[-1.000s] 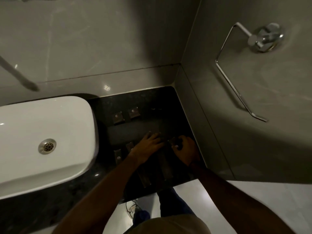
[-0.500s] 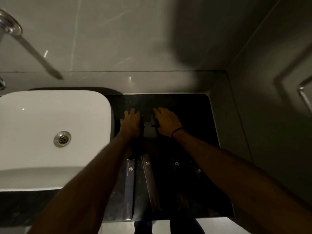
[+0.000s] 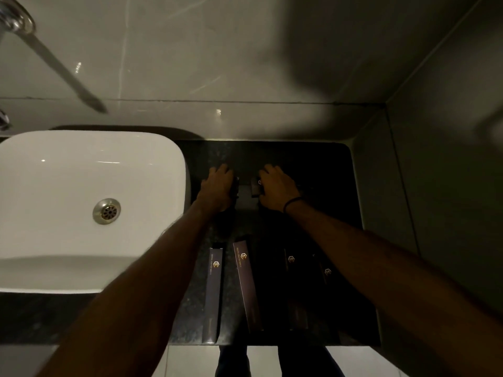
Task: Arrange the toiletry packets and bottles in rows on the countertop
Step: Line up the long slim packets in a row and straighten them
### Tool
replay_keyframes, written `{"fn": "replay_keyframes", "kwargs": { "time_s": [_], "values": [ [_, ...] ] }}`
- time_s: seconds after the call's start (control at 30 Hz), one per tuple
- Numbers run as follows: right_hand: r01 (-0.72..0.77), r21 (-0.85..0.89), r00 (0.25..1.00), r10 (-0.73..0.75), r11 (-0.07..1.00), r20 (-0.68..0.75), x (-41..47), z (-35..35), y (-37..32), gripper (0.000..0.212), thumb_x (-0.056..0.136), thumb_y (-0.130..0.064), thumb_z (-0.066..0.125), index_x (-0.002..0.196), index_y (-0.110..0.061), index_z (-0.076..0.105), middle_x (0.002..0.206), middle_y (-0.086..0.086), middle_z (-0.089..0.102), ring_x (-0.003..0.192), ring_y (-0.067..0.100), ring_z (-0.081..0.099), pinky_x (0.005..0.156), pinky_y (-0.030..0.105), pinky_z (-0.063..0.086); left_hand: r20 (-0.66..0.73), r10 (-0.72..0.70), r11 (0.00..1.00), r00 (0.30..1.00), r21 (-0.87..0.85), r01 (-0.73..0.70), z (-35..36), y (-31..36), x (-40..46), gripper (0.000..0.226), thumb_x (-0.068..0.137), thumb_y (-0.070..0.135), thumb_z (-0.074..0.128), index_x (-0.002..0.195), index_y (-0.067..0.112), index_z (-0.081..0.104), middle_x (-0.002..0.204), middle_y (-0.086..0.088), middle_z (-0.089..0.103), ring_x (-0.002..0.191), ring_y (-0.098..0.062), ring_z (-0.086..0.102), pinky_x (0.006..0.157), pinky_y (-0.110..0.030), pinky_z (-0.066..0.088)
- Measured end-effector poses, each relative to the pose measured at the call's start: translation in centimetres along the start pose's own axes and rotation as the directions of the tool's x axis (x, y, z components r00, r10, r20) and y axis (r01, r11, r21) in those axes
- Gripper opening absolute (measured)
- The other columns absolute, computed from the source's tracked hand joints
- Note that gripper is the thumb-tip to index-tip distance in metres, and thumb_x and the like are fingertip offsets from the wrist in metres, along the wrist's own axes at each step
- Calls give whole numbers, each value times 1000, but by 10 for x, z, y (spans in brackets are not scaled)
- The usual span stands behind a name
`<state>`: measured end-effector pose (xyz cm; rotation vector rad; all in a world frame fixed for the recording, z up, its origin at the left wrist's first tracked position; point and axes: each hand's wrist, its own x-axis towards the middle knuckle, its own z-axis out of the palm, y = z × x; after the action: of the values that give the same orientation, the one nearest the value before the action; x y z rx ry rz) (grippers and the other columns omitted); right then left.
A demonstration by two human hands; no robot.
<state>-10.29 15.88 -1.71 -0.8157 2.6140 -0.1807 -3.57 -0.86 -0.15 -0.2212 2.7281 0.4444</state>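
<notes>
As packet [image 3: 255, 186] lies under right hand [image 3: 277, 187]

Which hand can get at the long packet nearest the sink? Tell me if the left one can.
Probably yes. The left hand rests on a small dark item at the back of the countertop, and the long packet lies uncovered right beside the left forearm, so drawing that hand back should reach it.
</notes>
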Motion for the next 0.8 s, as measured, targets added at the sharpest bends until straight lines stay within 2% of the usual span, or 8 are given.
{"fn": "replay_keyframes", "kwargs": {
  "time_s": [0.17,0.23,0.3,0.4,0.5,0.57,0.67,0.8],
  "values": [
    [-4,-14,1000,4,1000,-17,-1,0,-1,58,74,-23,77,126,-10,55,134,14,49,121,35,50,93,48,52,-2,4,1000,1000,5,-4,0,0,0,57,74,11,76,125,9,50,138,-13,40,125,-38,37,97,-60,44],
    [-5,-33,999,4,999,-36,-3,-2,-1,71,70,-28,80,133,-12,50,135,13,50,123,36,50,94,49,49,9,2,1000,1000,29,-2,1,0,-1,64,73,14,77,129,10,47,141,-13,38,128,-39,35,100,-62,42],
    [-12,-35,995,8,999,-97,-9,-5,1,86,65,-32,82,140,-16,44,137,12,51,124,35,50,96,49,47,-5,0,998,1000,70,0,1,2,-1,76,70,20,80,135,12,42,144,-14,34,132,-40,31,104,-63,35],
    [-56,3,973,55,998,-223,-29,-14,16,90,67,-35,81,145,-16,39,141,13,50,130,33,49,106,50,44,-99,49,995,994,90,-40,-2,12,1,88,68,28,80,141,10,35,145,-17,33,134,-40,29,107,-60,31],
    [-162,55,943,171,985,-286,-52,-23,53,86,71,-32,78,146,-13,39,143,16,49,133,35,47,110,54,41,-213,156,988,964,49,-149,-4,38,9,77,73,28,72,138,3,41,141,-20,40,128,-41,36,102,-51,37],
    [-236,152,931,268,960,-246,-61,-28,79,81,74,-28,77,144,-9,40,141,19,48,129,39,48,106,53,45,-243,216,975,946,-2,-224,-1,61,17,63,78,25,69,132,1,47,135,-21,45,120,-40,42,96,-48,44],
    [-295,335,925,355,895,-135,-67,-26,101,69,79,-19,76,140,-5,47,139,22,49,126,42,51,105,50,47,-214,266,945,940,-135,-298,11,95,30,53,79,18,70,126,4,50,130,-18,47,114,-37,48,89,-44,47],
    [-292,468,918,382,834,-107,-67,-14,107,40,82,-15,73,120,-6,65,123,20,61,113,38,61,95,43,53,-187,278,916,942,-244,-319,31,126,45,47,82,12,67,126,5,53,123,-19,51,108,-35,54,86,-41,49]
  ]
}}
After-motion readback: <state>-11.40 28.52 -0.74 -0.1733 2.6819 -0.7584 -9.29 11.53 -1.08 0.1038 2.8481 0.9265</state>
